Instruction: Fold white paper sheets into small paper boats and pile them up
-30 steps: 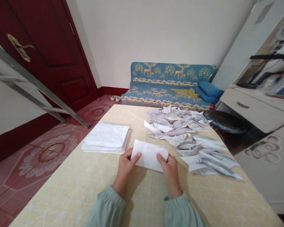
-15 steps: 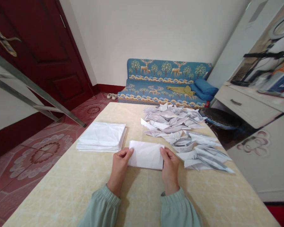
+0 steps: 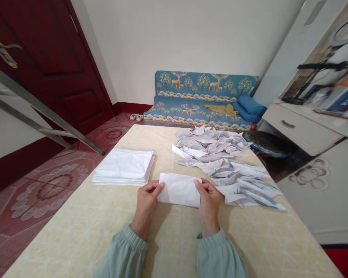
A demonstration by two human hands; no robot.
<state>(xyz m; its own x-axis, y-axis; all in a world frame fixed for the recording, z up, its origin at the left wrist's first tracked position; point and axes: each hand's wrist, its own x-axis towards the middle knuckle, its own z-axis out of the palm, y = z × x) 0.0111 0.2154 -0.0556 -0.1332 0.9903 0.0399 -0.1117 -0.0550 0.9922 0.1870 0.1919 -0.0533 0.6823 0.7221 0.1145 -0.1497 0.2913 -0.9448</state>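
Item: folded white paper sheet, lying flat on the pale yellow patterned desk, nearest the person of all the paper there. The left hand pinches its left end and the right hand its right end, hands apart, thumbs on top (apparently to keep the fold pressed flat).

Left of the sheet: neat stack of unfolded white sheets. Right of and beyond the sheet: loose heap of folded grey-white paper pieces, apparently finished ones.

Against the frame a second earlier: the sheet was tilted with its right edge lifted; now it lies level, hands at its ends.
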